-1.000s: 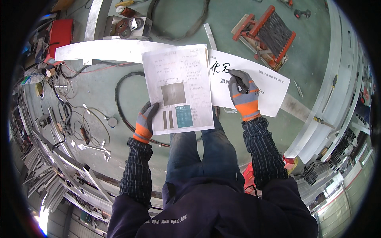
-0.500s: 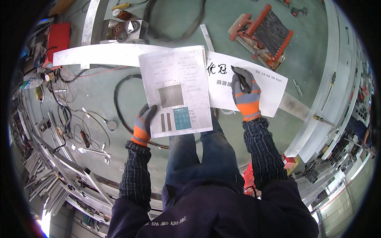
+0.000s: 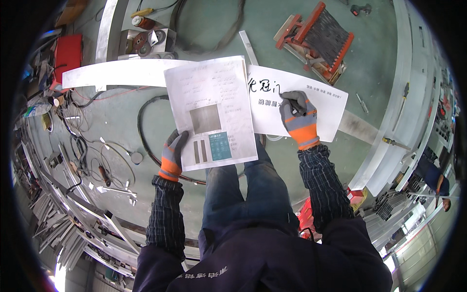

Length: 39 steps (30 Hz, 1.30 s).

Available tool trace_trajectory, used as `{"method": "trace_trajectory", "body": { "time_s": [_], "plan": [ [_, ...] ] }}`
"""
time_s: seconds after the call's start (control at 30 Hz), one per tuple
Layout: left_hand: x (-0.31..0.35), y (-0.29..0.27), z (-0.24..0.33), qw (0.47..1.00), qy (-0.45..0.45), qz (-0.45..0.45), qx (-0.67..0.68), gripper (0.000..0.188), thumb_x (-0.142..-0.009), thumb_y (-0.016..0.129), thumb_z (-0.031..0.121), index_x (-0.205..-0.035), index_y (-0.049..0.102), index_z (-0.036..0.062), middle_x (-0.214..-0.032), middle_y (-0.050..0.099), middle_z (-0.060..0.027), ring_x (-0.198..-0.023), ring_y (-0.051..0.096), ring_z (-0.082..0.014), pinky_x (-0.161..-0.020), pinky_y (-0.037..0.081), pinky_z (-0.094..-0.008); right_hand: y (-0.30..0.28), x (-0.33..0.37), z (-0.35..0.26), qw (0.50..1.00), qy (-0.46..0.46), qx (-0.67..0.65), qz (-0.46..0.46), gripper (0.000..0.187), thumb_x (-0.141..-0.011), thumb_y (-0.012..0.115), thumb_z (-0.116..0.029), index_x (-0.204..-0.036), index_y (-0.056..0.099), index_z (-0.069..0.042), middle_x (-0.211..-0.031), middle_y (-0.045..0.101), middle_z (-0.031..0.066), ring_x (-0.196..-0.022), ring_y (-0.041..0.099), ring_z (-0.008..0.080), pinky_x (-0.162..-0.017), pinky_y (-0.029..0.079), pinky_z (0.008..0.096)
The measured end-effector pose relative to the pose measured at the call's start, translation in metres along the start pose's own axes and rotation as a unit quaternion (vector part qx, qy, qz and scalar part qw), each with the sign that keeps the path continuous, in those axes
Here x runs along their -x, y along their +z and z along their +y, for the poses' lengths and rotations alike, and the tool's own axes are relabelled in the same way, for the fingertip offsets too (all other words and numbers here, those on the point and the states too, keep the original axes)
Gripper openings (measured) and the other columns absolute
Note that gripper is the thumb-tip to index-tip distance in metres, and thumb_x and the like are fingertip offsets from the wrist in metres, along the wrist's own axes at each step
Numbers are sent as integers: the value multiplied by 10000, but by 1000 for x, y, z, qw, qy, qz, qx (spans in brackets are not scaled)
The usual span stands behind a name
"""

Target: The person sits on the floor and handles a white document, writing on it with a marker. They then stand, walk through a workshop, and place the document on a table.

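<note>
Green workshop floor (image 3: pixel 377 41) below, L gloved hand (image 3: pixel 173 152) pinches printed sheet (image 3: pixel 209 90) by its lower-left edge, sheet overlapping white panel (image 3: pixel 327 113) w/ black handwriting (image 3: pixel 265 86), where R gloved hand (image 3: pixel 299 118) curls, fingers bent, round dark marker (image 3: pixel 296 108).

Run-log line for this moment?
left orange-grey gloved hand: holding white printed paper sheet | right gloved hand: gripping slim dark marker over white rectangular panel with black strokes | nearby: red-framed slatted rack
</note>
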State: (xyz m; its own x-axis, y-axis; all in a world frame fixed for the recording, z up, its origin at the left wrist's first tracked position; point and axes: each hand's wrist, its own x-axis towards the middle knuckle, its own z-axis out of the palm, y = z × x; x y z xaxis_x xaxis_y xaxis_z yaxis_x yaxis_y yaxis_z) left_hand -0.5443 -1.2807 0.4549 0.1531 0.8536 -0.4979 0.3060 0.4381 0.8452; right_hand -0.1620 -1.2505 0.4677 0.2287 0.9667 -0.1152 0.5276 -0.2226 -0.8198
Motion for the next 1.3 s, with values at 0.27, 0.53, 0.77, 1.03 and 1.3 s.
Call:
{"method": "trace_trajectory", "body": {
  "time_s": [0.27,0.53,0.77,1.03,1.3],
  "plan": [
    [2,2,-1,992,84,-16,-97,345,-954,565,194,-1200,614,-42,-1133,665,-111,-1012,649,-169,-884,525,-295,-18,-5,3,995,30,-85,54,221,-847,616,30,-1063,646,-6,-993,691,105,-855,660,150,-774,522,267],
    [-2,6,7,994,-78,19,79,344,-902,556,70,-1240,613,41,-1203,620,-160,-1040,653,-270,-883,546,-345,-18,-9,1,992,46,-110,26,218,-845,624,2,-1060,657,-19,-1007,695,120,-905,672,180,-813,518,292],
    [4,-2,-27,1000,10,-13,-27,355,-900,574,107,-1246,606,36,-1207,623,-161,-1069,640,-282,-912,533,-364,-18,-7,15,997,-16,-19,70,215,-831,622,10,-1042,654,-21,-946,675,110,-817,653,189,-762,518,304],
    [4,1,-30,1000,-1,4,-2,343,-902,557,98,-1235,613,36,-1179,640,-166,-1054,651,-284,-898,539,-362,-18,-5,5,1000,-5,-1,23,222,-816,629,4,-1034,662,-26,-938,674,117,-824,655,223,-759,517,324],
    [2,9,-1,996,-51,-6,76,300,-972,528,162,-1209,619,2,-1184,645,-137,-1023,658,-200,-867,541,-316,-16,-2,14,998,-4,-56,35,222,-804,627,21,-1020,655,-23,-931,659,108,-814,647,203,-742,514,308]
  ]
}}
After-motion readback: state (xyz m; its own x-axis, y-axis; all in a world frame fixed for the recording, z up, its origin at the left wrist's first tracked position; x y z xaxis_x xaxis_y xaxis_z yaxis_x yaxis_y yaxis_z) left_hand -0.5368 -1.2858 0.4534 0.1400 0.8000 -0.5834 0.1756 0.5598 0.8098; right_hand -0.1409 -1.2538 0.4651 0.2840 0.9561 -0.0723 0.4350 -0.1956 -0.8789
